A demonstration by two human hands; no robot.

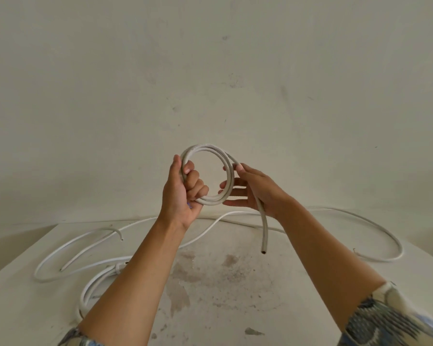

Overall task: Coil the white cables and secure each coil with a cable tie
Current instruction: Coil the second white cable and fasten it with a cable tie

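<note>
- Patterned sleeves (395, 318) in blue, cream and dark print sit at the bottom corners of the view, both cut off by the frame; bare forearms reach up from them.
- Beneath the forearms lies the counter (225, 283), a pale, matte top with grey-brown stains and chipped patches near its middle; its near edge is out of view.
- Loose white cables (68, 248) sprawl over the counter's left side in long smooth curves, round in section, one cut end curling up near the far left edge. Part of this tangle is hidden behind the left forearm.
- Another white cable loop (385, 236) sweeps along the counter's right side and hangs past its right edge.
- The left hand (183, 191) is closed in a fist around the left side of the coil (208, 176), thumb upright along it.
- That coil is a round ring of a few turns of dull white cable, held upright in the air above the counter's far edge.
- The right hand (250, 188) pinches the coil's right side, fingers spread behind it; the free tail (263, 231) hangs down past the wrist, ending in a dark hollow cut end.
- A small blue item shows under the left hand's fingers, too hidden to identify.
- Behind everything stands a plain, scuffed off-white wall (210, 71).
</note>
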